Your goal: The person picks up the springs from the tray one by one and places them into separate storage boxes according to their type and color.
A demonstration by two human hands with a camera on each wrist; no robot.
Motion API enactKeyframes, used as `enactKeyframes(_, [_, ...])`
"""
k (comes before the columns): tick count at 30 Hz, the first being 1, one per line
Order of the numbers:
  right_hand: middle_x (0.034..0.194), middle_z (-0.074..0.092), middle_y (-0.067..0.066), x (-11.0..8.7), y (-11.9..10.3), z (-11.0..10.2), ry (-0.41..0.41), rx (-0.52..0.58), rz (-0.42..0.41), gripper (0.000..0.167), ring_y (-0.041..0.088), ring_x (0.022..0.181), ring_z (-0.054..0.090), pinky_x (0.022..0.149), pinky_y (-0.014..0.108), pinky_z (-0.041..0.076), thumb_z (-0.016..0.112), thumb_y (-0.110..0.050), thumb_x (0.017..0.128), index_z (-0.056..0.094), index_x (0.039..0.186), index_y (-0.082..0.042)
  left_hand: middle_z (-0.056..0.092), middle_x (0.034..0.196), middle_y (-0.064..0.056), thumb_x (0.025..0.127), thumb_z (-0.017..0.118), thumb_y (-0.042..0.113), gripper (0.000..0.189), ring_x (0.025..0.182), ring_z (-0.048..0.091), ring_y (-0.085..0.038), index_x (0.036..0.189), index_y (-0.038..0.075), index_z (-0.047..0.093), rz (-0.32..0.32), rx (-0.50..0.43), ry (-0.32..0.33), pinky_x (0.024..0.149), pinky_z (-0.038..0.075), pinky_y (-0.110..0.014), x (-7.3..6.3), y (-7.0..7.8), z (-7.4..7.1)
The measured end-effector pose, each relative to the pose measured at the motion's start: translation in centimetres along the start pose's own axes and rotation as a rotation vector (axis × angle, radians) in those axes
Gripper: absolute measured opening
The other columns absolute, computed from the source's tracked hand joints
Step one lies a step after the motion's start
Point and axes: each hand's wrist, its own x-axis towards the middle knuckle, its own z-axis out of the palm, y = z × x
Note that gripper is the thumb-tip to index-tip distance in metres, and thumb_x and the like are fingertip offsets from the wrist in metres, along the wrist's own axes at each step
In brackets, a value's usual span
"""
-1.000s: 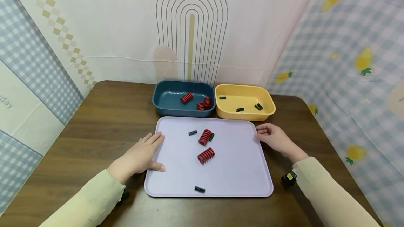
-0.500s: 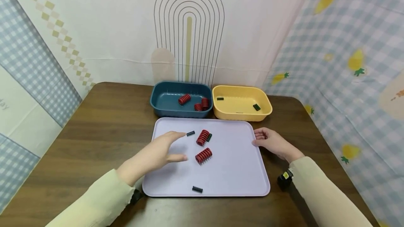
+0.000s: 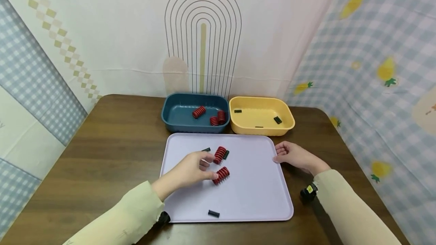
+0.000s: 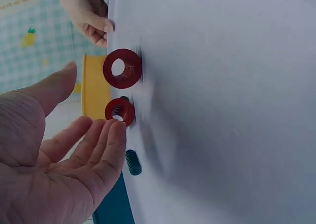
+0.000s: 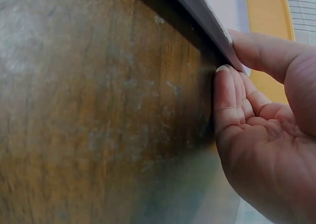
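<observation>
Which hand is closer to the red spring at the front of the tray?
The left. The left hand is close beside that red spring, just to its left. The right hand is farther away, holding the right edge of the tray.

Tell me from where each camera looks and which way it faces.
Head: on the head, forward and down at the lavender tray; left hand, right hand and sleeves show.
Left wrist: on that wrist, toward the red springs on the tray; left hand near, right hand beyond.
Right wrist: on that wrist, toward the tray's edge and wooden table; right hand shows.
Shared: head and left wrist views both show both hands.
</observation>
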Motion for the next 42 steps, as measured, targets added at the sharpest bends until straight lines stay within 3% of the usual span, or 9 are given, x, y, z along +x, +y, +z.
enactKeyframes(6, [0.110, 0.055, 0.013, -0.1, 0.2, 0.2, -0.006, 0.010, 0.012, 0.052, 0.025, 0.101, 0.051, 0.087, 0.033, 0.046, 0.075, -0.022, 0.086, 0.049, 0.124, 0.001, 0.066, 0.113, -0.012, 0.076, 0.084, 0.024, 0.055, 0.101, 0.064, -0.026, 0.121, 0.001, 0.062, -0.018, 0.006, -0.038, 0.085, 0.053, -0.037, 0.0, 0.0, 0.6])
enactKeyframes(15, [0.107, 0.055, 0.013, -0.1, -0.4, 0.4, -0.010, -0.003, -0.008, 0.049, 0.025, 0.099, 0.052, 0.085, 0.033, 0.047, 0.075, -0.022, 0.086, 0.050, 0.122, 0.000, 0.066, 0.107, -0.009, 0.074, 0.085, 0.017, 0.054, 0.094, 0.065, -0.022, 0.120, -0.001, 0.063, 0.019, 0.035, -0.064, 0.084, 0.052, -0.036, 0.3, -0.4, 1.4])
enactKeyframes(21, [0.108, 0.054, 0.013, -0.4, -0.4, -0.3, 0.011, -0.035, 0.017, 0.051, 0.025, 0.100, 0.050, 0.085, 0.033, 0.046, 0.074, -0.023, 0.086, 0.048, 0.124, 0.000, 0.066, 0.092, -0.001, 0.074, 0.085, 0.019, 0.044, 0.085, 0.063, -0.014, 0.110, 0.002, 0.067, 0.031, 0.083, -0.086, 0.076, 0.051, -0.026, 0.9, -0.3, 1.7])
enactKeyframes(29, [0.108, 0.053, 0.013, -0.2, -0.6, -0.4, 0.002, -0.032, 0.019, 0.049, 0.024, 0.099, 0.050, 0.085, 0.033, 0.046, 0.074, -0.022, 0.086, 0.048, 0.122, -0.001, 0.066, 0.085, 0.002, 0.073, 0.084, 0.017, 0.036, 0.080, 0.061, -0.011, 0.103, 0.003, 0.071, 0.016, 0.131, -0.071, 0.073, 0.050, -0.027, 1.2, -0.3, 1.6])
enactKeyframes(33, [0.107, 0.053, 0.013, -0.1, -0.4, -0.2, -0.009, -0.023, 0.019, 0.048, 0.025, 0.098, 0.050, 0.085, 0.033, 0.046, 0.074, -0.021, 0.087, 0.048, 0.122, 0.000, 0.066, 0.084, 0.004, 0.074, 0.082, 0.015, 0.031, 0.080, 0.060, -0.009, 0.102, 0.005, 0.073, -0.028, 0.070, -0.088, 0.072, 0.051, -0.027, 1.1, -0.5, 1.2])
enactKeyframes(39, [0.106, 0.053, 0.013, 0.0, -0.4, -0.2, 0.000, -0.023, 0.030, 0.047, 0.024, 0.097, 0.050, 0.084, 0.033, 0.045, 0.074, -0.020, 0.087, 0.048, 0.121, -0.001, 0.069, 0.086, 0.002, 0.074, 0.081, 0.013, 0.031, 0.078, 0.062, -0.012, 0.104, 0.008, 0.074, -0.069, -0.120, -0.111, 0.066, 0.052, -0.028, 0.8, -0.7, -0.2])
enactKeyframes(42, [0.107, 0.053, 0.013, 0.0, -0.5, -0.2, -0.007, -0.031, 0.029, 0.049, 0.024, 0.098, 0.050, 0.084, 0.033, 0.045, 0.074, -0.022, 0.086, 0.048, 0.122, 0.000, 0.068, 0.092, -0.002, 0.076, 0.080, 0.015, 0.034, 0.079, 0.062, -0.014, 0.109, 0.008, 0.072, -0.097, -0.221, -0.082, 0.066, 0.052, -0.030, 0.7, -0.6, -1.3])
